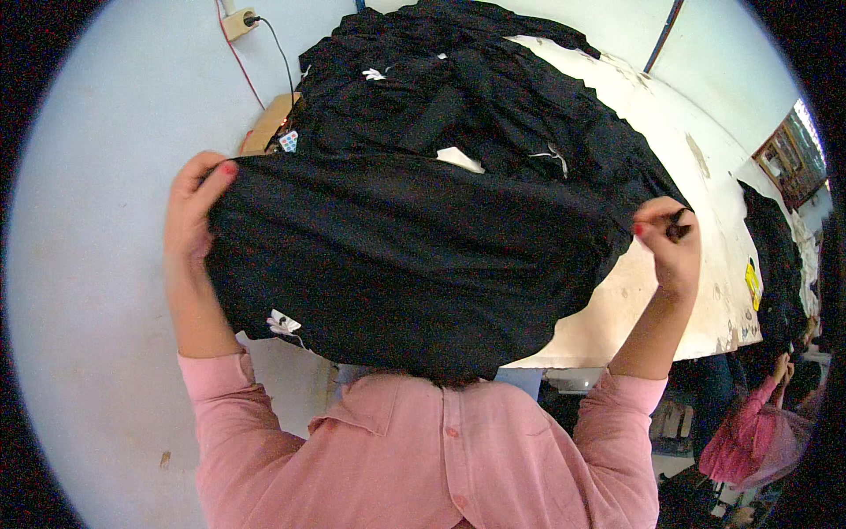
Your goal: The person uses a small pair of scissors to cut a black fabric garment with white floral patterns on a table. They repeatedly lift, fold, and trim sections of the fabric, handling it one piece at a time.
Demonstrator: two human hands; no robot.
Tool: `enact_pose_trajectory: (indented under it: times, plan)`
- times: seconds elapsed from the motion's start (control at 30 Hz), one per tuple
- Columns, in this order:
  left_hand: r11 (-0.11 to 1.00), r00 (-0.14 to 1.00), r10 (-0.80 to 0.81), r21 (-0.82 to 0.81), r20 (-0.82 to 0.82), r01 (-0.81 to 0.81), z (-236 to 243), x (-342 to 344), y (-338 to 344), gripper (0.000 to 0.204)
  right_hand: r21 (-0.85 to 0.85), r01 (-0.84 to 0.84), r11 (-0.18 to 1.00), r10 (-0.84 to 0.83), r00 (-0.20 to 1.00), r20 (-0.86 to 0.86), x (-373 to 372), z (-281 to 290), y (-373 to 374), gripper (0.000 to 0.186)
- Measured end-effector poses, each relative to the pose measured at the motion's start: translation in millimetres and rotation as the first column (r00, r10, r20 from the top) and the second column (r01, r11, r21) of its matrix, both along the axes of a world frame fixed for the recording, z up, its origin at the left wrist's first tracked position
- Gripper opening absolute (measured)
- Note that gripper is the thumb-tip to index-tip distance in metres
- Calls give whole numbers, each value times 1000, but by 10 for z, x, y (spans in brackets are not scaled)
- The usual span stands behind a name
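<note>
I hold a black garment stretched out in front of me between both hands. My left hand pinches its upper left edge between thumb and fingers. My right hand is closed on its upper right edge, with a small dark item in the fingers, either bunched cloth or something I cannot make out. A white patch shows near the garment's lower left.
Black clothes are heaped on a pale table. A brown box, a small keypad and a wall socket are at the back left. At right, a co-worker in pink is beside hanging black cloth.
</note>
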State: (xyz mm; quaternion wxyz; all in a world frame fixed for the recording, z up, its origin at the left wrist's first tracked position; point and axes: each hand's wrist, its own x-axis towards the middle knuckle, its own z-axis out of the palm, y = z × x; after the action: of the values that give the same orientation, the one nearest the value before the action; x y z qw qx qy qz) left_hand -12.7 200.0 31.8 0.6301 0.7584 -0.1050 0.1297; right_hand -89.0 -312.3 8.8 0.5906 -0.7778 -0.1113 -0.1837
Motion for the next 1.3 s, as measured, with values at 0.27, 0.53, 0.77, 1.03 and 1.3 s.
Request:
enact_pose_trajectory:
  times: [0.27, 0.53, 0.77, 1.03, 1.3]
  plan:
    - [830, 958, 100, 553, -269, 69, -40, -510, 241, 17, -354, -1, 935, -60, 985, -162, 295, -44, 590, 15]
    - [630, 951, -89, 756, 297, -177, -328, -378, -389, 32, -473, -215, 854, 266, 963, 43, 636, -696, 1487, 38]
    - [784, 850, -481, 540, 216, 307, -612, -26, -1379, 43, -100, -377, 921, 347, 909, -231, 623, -539, 1652, 24]
    - [745, 722, -666, -201, -186, 636, -522, -193, -1549, 20, 515, -65, 855, 220, 944, -246, 378, -430, 1377, 14]
    - [788, 771, -615, -157, -166, 595, -501, -267, -1584, 20, -334, 195, 922, -92, 949, 300, 64, -362, 1442, 40]
